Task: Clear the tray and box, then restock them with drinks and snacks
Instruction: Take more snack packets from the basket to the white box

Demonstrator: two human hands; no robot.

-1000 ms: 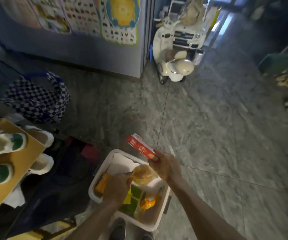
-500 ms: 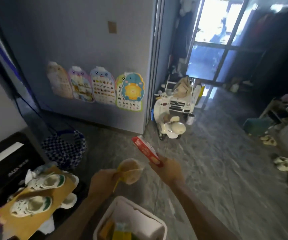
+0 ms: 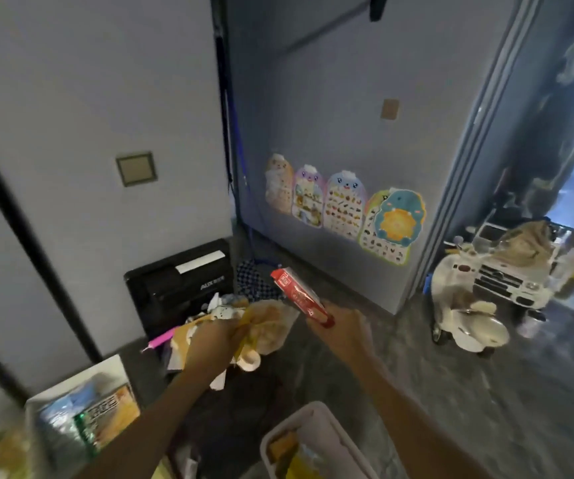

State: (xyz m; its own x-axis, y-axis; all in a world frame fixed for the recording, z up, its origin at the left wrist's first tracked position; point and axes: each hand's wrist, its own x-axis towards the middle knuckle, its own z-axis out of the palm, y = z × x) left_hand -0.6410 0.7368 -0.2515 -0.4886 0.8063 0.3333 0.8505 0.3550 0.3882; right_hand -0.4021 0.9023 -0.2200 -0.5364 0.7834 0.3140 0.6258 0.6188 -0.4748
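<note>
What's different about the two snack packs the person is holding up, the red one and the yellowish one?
The red packet in the right hand is long, slim and stiff, pointing up and away; the yellowish bag in the left hand is rounder, soft and crumpled. The red one is opaque with printing, while the bag looks partly see-through. Both are held in the air, above the white box.

Beyond my left hand [image 3: 209,344], a black appliance [image 3: 180,288] stands against the pale wall, a blue-checked bag [image 3: 252,283] just beside it. Past my right hand [image 3: 342,335], four children's charts [image 3: 344,214] hang in a row low on the grey panel. Well to the right of that hand I see a white toy scooter [image 3: 465,319] parked on the marbled floor [image 3: 486,392], touching or nearly touching a white ride-on car [image 3: 513,281] with a tan cloth [image 3: 527,245] heaped on it. A pink stick [image 3: 161,339] pokes out left of my left hand.
</note>
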